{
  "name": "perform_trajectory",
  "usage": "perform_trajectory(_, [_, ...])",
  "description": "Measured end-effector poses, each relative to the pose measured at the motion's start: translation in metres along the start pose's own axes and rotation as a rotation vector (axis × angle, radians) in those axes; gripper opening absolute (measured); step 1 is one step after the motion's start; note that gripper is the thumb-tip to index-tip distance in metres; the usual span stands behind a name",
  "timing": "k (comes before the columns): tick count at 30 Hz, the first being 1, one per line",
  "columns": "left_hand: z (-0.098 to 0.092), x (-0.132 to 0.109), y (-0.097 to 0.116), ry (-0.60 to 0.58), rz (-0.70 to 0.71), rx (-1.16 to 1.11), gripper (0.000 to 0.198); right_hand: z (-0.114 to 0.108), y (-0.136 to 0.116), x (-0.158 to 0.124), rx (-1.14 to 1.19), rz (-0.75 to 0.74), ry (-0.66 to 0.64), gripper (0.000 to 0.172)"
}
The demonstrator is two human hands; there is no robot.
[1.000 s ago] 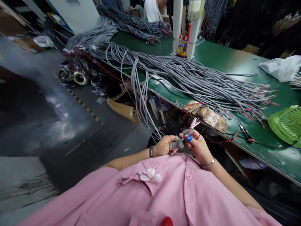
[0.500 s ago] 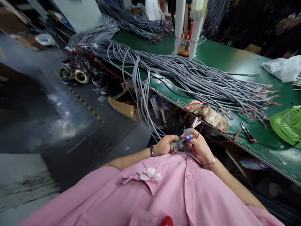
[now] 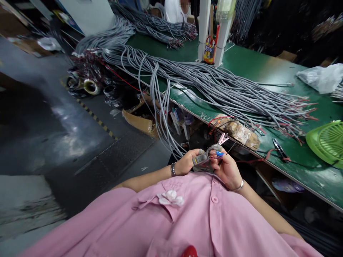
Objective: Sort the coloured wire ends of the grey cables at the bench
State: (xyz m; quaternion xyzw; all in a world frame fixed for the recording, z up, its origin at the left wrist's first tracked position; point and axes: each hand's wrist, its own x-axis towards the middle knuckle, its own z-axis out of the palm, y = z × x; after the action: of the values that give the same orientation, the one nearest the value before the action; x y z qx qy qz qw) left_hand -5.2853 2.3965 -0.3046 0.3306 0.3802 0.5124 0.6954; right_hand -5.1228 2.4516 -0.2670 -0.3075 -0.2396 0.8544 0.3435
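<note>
Before my chest, my left hand [image 3: 187,162] is closed around several grey cables [image 3: 165,123] that droop over the table edge. Grey and yellow coverings wrap its fingertips. Beside it, my right hand [image 3: 228,170] pinches the thin loose wires [image 3: 213,156] at the cable ends, some of them red. A small blue piece [image 3: 219,154] shows at its fingertips; I cannot tell what it is. A pink clip [image 3: 223,138] stands just beyond this hand, near the table edge.
A long pile of grey cables [image 3: 203,80] covers much of the green table [image 3: 281,67]. A taped block [image 3: 242,135], pliers [image 3: 280,148] and a green basket-like thing [image 3: 327,141] lie along the right side. A cardboard box [image 3: 139,120] sits below the edge. Another person [image 3: 174,12] is at the back.
My right hand has turned and its fingers have shifted on the wires, so the blue piece sits slightly farther right. The left hand stays almost in place.
</note>
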Motion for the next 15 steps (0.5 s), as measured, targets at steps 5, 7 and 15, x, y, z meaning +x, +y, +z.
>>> perform_trajectory(5, [0.005,0.008,0.010,0.092,0.104,0.017,0.040,-0.002,0.002,-0.001,-0.059,-0.056,-0.018,0.011])
perform_trajectory(7, [0.008,0.012,0.015,0.062,0.067,0.069,0.039,-0.003,0.003,-0.001,-0.060,-0.063,-0.024,0.014])
perform_trajectory(15, [0.009,0.020,0.010,0.111,-0.004,-0.314,0.034,-0.013,-0.004,-0.006,0.137,0.051,-0.059,0.022])
